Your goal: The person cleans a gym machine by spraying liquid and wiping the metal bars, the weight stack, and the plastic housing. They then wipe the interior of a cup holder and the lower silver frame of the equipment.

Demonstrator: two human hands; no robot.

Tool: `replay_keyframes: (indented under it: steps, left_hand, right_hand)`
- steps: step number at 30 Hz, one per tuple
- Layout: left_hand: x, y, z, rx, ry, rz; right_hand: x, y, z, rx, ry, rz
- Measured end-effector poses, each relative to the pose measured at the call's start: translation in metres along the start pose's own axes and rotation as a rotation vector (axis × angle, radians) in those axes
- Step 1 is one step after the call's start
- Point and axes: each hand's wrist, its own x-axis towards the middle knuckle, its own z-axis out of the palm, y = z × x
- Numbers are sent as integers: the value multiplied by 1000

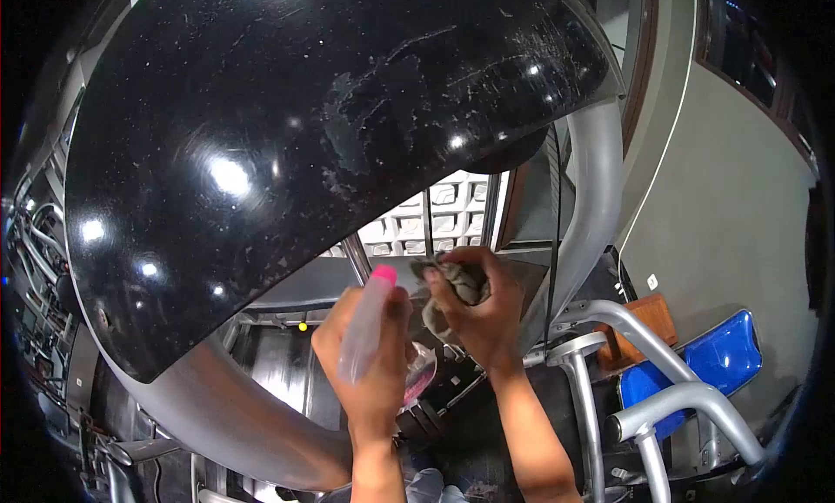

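Observation:
My left hand (372,355) is wrapped round a spray bottle (367,316) with a whitish translucent top and a pink nozzle tip. Part of the bottle's clear body, with pink in it, shows below and to the right of that hand. Just to the right, my right hand (485,316) grips a crumpled grey-beige cloth (465,287), its fingers closed on it. The cloth is near a thin vertical rod, and whether they touch is unclear. Above both hands spreads a scuffed, glossy black panel (261,112) of a gym machine.
Thick grey curved tubes (600,181) frame the machine. A dark cable (557,233) runs down right of my right hand. At the lower right are silver metal bars (648,338), a blue seat (718,351) and a brown wooden box (648,319). More gym equipment lines the left edge.

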Motion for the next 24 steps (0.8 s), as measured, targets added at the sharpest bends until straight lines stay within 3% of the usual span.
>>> replay_keyframes:
  steps: [1,3,5,8,11,15,17,23,24]
  left_hand:
    - [-4,-1,-1,1,0,-2]
    - [-11,-2,-2,-109,12,-24]
    - [-15,-11,-7,-80,-2,-20]
    - [-13,-22,-11,-14,-20,29]
    - [-11,-16,-10,-8,-16,42]
    - [-10,-4,-10,-103,-15,-76]
    - [-12,-7,-11,-108,-33,-72]
    - [-15,-12,-10,-143,-56,-118]
    - [-16,-12,-8,-194,-31,-147]
  right_hand:
    - [5,-7,3,0,-1,2]
    - [20,-19,10,-182,-1,-371]
    - [31,-36,17,-220,29,-414]
    - [53,-49,15,-502,39,-744]
    - [74,-53,12,-644,89,-859]
    - [83,-67,5,-901,-14,-726]
    - [83,-66,5,-905,11,-771]
    - [77,-61,-5,-975,-330,-669]
    - [72,-54,-3,-1096,-268,-806]
